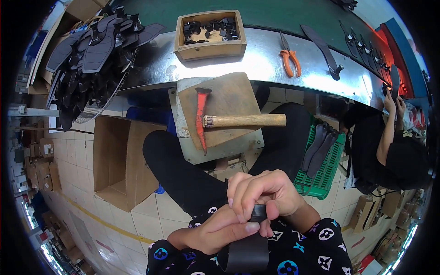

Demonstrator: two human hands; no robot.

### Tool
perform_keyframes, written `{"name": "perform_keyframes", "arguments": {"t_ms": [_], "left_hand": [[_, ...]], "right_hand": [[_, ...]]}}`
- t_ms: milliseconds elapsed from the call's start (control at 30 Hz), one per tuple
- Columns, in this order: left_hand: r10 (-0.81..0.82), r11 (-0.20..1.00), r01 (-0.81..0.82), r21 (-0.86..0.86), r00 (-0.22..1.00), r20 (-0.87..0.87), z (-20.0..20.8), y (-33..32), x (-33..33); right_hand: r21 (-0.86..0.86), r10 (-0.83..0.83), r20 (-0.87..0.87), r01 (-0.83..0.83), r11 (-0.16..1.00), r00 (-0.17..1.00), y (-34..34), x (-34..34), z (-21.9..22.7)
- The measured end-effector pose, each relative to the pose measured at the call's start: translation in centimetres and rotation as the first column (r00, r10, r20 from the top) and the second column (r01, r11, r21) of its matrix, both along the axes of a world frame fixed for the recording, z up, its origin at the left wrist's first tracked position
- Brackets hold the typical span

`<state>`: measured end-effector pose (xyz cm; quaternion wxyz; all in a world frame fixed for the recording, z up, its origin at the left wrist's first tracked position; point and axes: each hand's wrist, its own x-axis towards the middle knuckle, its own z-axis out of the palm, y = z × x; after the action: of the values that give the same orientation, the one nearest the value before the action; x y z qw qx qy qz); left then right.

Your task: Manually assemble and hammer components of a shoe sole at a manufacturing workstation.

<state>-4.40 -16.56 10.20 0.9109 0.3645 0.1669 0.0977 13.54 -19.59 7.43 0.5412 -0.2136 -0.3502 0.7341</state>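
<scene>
Close to my body, both hands are closed around a black shoe sole with a heel. My left hand grips it from the left, thumb pressed along the heel. With bent fingers and thumb, my right hand pinches the small dark block at the heel's end. Whether that block is a separate piece cannot be made out. Beyond my hands, a hammer with a red head and wooden handle lies on a brown board over a metal plate.
A wooden box of small black pieces and orange-handled pliers sit on the metal bench. Heeled soles pile up at far left. A cardboard box and a green basket flank my legs. Another person works at right.
</scene>
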Motion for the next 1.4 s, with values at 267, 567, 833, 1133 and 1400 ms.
{"name": "perform_keyframes", "arguments": {"t_ms": [267, 567, 833, 1133, 1400], "left_hand": [[0.098, 0.994, -0.098, -0.038, 0.995, -0.002, -0.2, -0.3, -0.5], [0.477, 0.013, 0.154, 0.988, 0.868, -0.141, 0.3, 3.6, 5.5], [0.309, 0.161, 0.054, 0.985, 0.945, -0.102, -1.5, 2.3, 7.4], [0.484, 0.187, 0.097, 0.977, 0.857, -0.178, -1.0, 3.0, 4.7], [0.628, -0.196, 0.146, 0.970, 0.778, 0.009, 0.4, 3.6, 5.3]], "right_hand": [[-0.128, 0.004, 0.119, 0.011, 0.992, 0.993, -0.9, 0.4, -0.3], [-0.140, -0.247, 0.367, 0.316, 0.938, 0.897, -6.9, 5.0, 0.4], [0.152, -0.603, 0.790, 0.917, 0.369, 0.111, -14.3, 17.2, -14.7], [0.608, -0.430, 0.749, 0.781, 0.145, -0.504, -4.2, 29.2, -13.8], [0.708, -0.573, 0.698, 0.533, 0.462, -0.430, 10.8, 30.7, -0.2]]}}
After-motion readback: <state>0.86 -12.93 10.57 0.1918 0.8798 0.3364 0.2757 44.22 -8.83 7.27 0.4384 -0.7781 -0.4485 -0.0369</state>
